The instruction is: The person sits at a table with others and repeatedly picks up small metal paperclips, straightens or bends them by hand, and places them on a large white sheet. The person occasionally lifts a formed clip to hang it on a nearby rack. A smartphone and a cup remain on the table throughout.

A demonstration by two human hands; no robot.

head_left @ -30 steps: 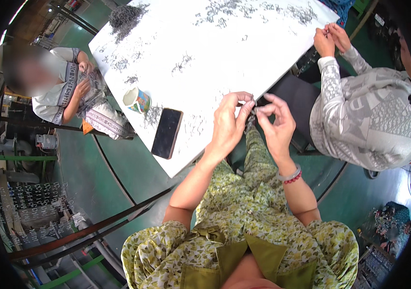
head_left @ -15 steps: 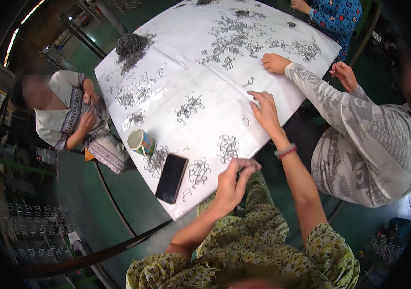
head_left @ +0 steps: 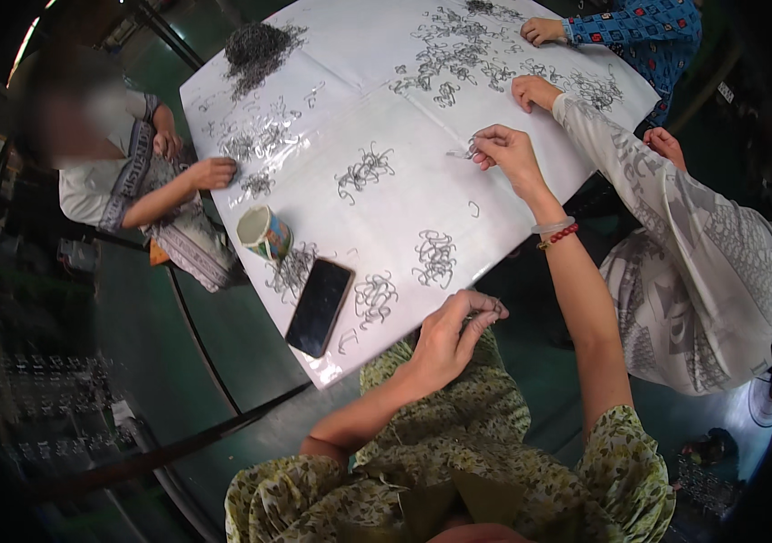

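Note:
My right hand (head_left: 508, 158) is over the white-covered table (head_left: 331, 244), its thumb and fingers pinched on a small bent wire hook (head_left: 460, 153). How many hooks lie between the fingers is hard to see. My left hand (head_left: 454, 335) is closed in a pinch above my lap, just off the table's near edge; what its fingertips hold is too small to make out. Near it are two loose piles of wire hooks, one pile (head_left: 435, 259) nearest the hand and another pile (head_left: 375, 300) beside a black phone (head_left: 321, 308). A single hook (head_left: 473, 210) lies below my right hand.
A colourful paper cup (head_left: 265, 233) stands behind the phone, next to more hooks. A dense heap of hooks (head_left: 259, 54) sits at the far left. Co-workers' hands (head_left: 535, 92) work along the right side, and another person's hand (head_left: 214, 173) rests at the left edge.
My right hand has gone from outstretched fingers to a pinch on the hook. My left hand stays closed. The left co-worker's hand has reached onto the table edge; another hand appears at far right.

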